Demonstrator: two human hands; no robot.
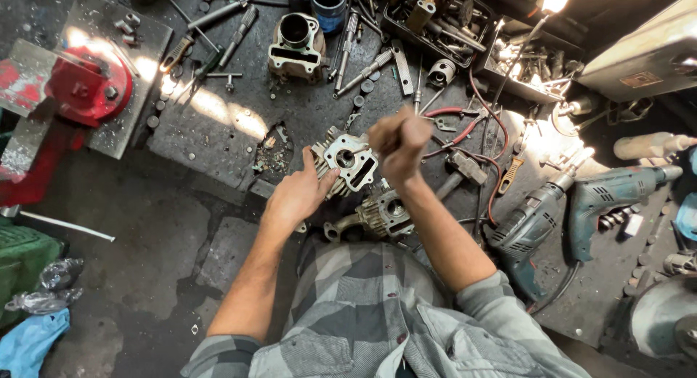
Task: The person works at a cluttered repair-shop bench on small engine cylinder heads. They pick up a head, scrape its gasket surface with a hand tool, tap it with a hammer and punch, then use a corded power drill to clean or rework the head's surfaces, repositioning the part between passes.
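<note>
My left hand (299,193) rests on the finned side of a small engine cylinder head (348,162), thumb up along its edge and fingers spread flat against the fins, holding it steady rather than gripping round it. The cylinder head sits on the grimy floor (145,225) directly in front of my knees, its pale machined face turned up toward me with a round bore and a rectangular opening showing.

My right hand (398,142) hangs just above and to the right of the cylinder head, fingers curled tight into a fist; it is blurred, and I cannot tell whether anything is clamped inside it.

Just below the cylinder head, touching or nearly touching it, lies a second finned engine part (381,217), darker and dirtier. Well to the right of the cylinder head lie two electric drills (581,204) side by side, grey-green, with their cords trailing. Red-handled pliers (457,127) lie just right of my fist. Above the cylinder head stands a cylinder barrel (296,45) with its open bore facing up, and scattered sockets and drivers around it. Far left of the cylinder head is a red vise (87,84) on a metal plate. A tray of loose parts (435,18) sits at upper right.
</note>
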